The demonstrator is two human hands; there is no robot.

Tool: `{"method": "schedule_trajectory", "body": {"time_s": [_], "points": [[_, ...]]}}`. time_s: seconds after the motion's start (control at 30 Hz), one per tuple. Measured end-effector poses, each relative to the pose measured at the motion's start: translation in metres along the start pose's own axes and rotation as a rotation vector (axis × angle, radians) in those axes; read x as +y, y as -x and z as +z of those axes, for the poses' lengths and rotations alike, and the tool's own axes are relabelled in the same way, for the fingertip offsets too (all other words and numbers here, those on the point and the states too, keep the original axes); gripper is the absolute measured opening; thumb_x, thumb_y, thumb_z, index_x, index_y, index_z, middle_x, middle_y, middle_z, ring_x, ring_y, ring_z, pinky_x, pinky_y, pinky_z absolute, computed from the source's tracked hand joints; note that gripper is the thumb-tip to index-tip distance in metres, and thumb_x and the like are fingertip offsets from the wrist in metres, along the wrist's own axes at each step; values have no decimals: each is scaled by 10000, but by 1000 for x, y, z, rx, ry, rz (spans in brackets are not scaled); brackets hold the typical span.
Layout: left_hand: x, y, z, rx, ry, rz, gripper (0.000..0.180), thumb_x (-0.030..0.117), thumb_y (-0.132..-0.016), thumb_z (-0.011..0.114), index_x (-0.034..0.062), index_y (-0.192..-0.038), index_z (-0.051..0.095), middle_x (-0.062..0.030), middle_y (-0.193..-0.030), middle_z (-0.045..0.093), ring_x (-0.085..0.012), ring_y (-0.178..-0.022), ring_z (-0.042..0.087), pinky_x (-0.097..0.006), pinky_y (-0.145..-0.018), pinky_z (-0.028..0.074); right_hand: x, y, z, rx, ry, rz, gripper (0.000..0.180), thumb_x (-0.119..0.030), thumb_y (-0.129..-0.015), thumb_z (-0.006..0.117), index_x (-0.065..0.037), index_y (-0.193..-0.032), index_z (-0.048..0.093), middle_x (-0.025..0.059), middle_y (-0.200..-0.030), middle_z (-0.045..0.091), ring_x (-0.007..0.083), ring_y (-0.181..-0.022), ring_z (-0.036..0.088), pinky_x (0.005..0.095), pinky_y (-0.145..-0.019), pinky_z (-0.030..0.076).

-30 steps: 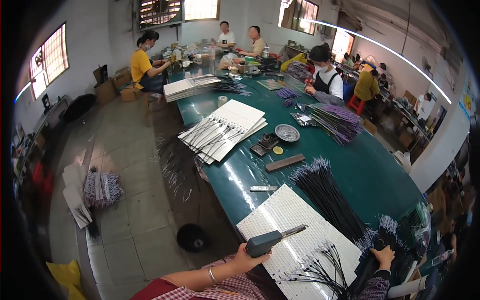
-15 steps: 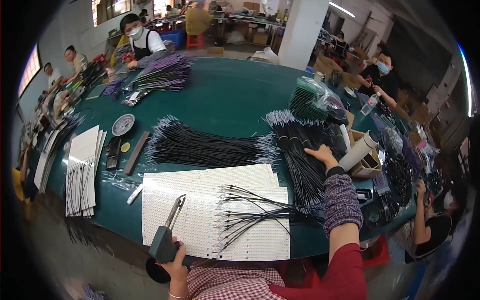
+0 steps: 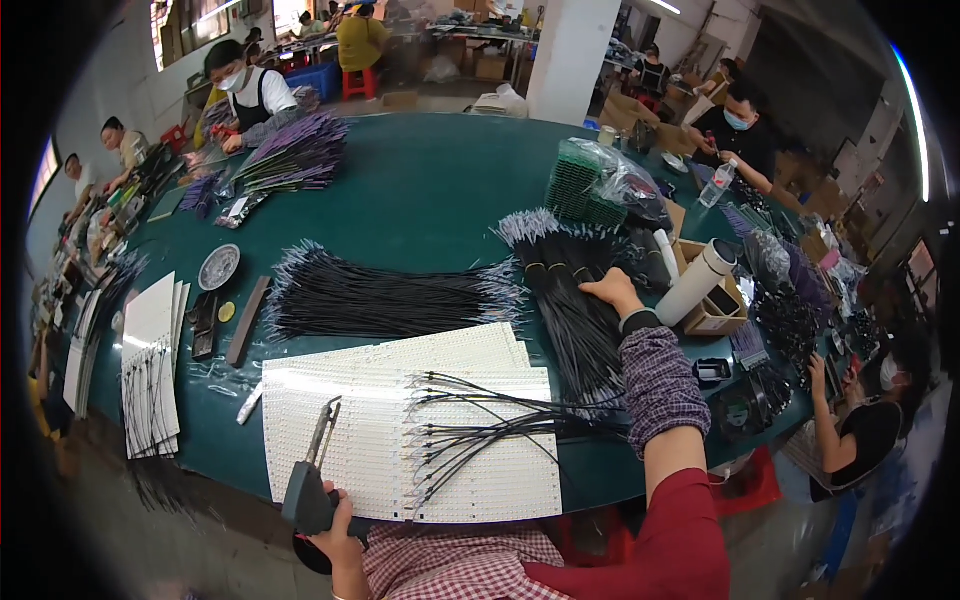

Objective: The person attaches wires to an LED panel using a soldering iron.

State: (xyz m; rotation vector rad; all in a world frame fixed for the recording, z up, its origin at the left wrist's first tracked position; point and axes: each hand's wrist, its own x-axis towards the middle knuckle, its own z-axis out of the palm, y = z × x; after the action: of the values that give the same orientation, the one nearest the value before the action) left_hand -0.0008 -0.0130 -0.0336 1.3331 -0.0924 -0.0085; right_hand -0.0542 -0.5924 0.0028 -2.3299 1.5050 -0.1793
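- Black wire bundle (image 3: 575,310) lying on green table (image 3: 430,200), directly beneath right hand (image 3: 612,292); banded near far end, with pale stripped tips fanned out beyond fingertips.
- Right hand resting flat on top of bundle, fingers slightly spread and pressing down, not closed around anything.
- Long axis of bundle running from far tips, ahead and left of fingertips, back toward wrist and on to loose strands (image 3: 490,420) spread over white strip panels (image 3: 400,420).
- Handling judged: light, limp, springy; strands likely to slide apart and tangle if lifted by one end. Best taken around banded section just ahead of fingertips, where wires stay gathered; bare tips to be left untouched.
- Left hand (image 3: 335,525) clamped around dark grip of soldering gun (image 3: 310,480), fingers wrapped shut, metal tip pointing away from palm over near edge of panels.
- Second black wire bundle (image 3: 390,298) lying crosswise, well left of right fingertips.
- White cylinder bottle (image 3: 697,282) leaning on cardboard box (image 3: 715,305), just right of right hand.
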Motion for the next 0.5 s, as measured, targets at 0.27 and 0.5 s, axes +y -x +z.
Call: {"method": "schedule_trajectory", "body": {"time_s": [0.27,0.5], "points": [[-3,-1,3,-2,43,16,498,-74,-732,637,-2,-1208,511,-76,-1025,603,-161,-842,583,-284,-757,487,-3,0,-6,-28,-14,-31,698,-364,-580,817,92,-1067,612,248,-1125,621,375,-1040,609,402,-869,490],[-1,-2,8,46,96,4,447,-90,-711,648,-5,-1139,553,-85,-999,610,-166,-833,594,-281,-731,491,-11,21,-41,39,-81,36,637,-343,-565,806,98,-995,645,271,-1083,632,374,-1005,627,405,-858,498]]}}
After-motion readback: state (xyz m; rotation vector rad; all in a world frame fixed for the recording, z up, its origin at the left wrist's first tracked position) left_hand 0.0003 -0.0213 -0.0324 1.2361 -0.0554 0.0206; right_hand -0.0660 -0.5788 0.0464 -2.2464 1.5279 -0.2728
